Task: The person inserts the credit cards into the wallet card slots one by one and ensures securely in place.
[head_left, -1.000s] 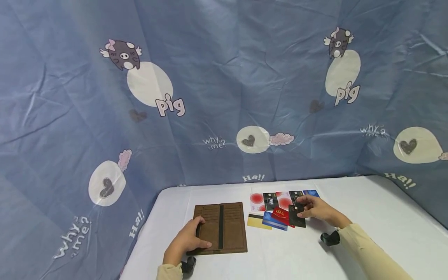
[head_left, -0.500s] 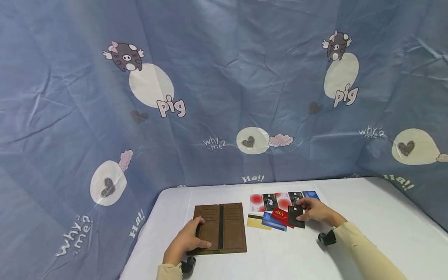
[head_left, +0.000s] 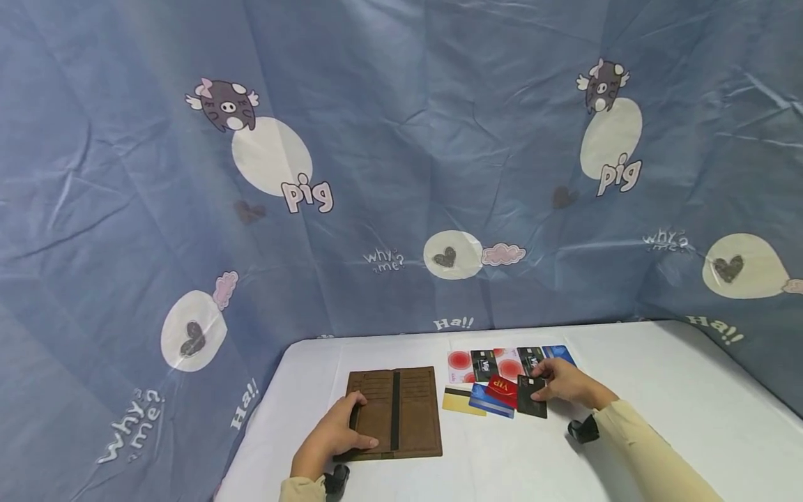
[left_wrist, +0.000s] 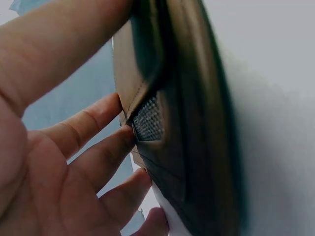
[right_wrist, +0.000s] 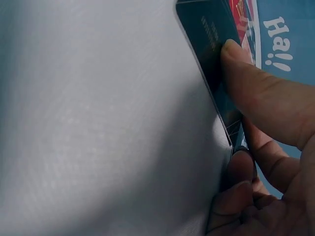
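Note:
A brown bifold wallet [head_left: 420, 418] lies unfolded on the white table, with a dark strip down its middle and card slots inside. My left hand [head_left: 339, 425] rests on its left part, thumb near the lower edge. In the left wrist view, spread fingers [left_wrist: 98, 157] touch the wallet [left_wrist: 172, 162] by a mesh window. To the right, my right hand [head_left: 567, 383] pinches a black card [head_left: 531, 404] by its right side. The right wrist view has the thumb on the face of this card [right_wrist: 209, 44]; the fingertips behind it are partly hidden.
Left of the black card lie a red VIP card [head_left: 502, 390], a blue card [head_left: 491, 400] and a yellow card [head_left: 463, 402]. Behind them runs a row of several cards, including a black VIP card [head_left: 484, 365]. A blue printed curtain [head_left: 376, 174] hangs behind the table.
The black card in my right hand has shifted slightly nearer to me, beside the red card. My left hand stays on the wallet. The head view has tilted a little.

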Tool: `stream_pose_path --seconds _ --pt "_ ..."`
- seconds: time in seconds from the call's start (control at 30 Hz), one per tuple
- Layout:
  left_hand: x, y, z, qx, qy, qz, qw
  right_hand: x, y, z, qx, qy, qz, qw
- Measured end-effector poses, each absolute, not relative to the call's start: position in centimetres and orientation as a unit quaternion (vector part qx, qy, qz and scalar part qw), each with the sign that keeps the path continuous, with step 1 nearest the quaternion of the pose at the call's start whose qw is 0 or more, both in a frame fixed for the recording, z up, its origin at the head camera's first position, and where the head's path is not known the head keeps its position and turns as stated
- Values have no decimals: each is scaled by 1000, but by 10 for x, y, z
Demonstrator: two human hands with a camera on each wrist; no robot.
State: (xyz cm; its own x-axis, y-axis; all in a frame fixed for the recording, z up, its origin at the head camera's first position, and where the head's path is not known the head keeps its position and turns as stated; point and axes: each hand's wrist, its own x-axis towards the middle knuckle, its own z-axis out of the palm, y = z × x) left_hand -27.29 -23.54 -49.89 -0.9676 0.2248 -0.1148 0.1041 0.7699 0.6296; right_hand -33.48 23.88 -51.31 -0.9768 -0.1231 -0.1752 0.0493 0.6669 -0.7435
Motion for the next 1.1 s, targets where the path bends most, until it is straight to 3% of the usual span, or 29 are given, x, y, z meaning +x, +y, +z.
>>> stream_pose_path --seconds 0.57,1.1 --pt "-269 -234 -495 82 937 323 107 -329 240 -510 -9 900 -420 118" --pt "-270 -233 -492 74 940 317 103 -332 239 -503 -61 896 -427 100"
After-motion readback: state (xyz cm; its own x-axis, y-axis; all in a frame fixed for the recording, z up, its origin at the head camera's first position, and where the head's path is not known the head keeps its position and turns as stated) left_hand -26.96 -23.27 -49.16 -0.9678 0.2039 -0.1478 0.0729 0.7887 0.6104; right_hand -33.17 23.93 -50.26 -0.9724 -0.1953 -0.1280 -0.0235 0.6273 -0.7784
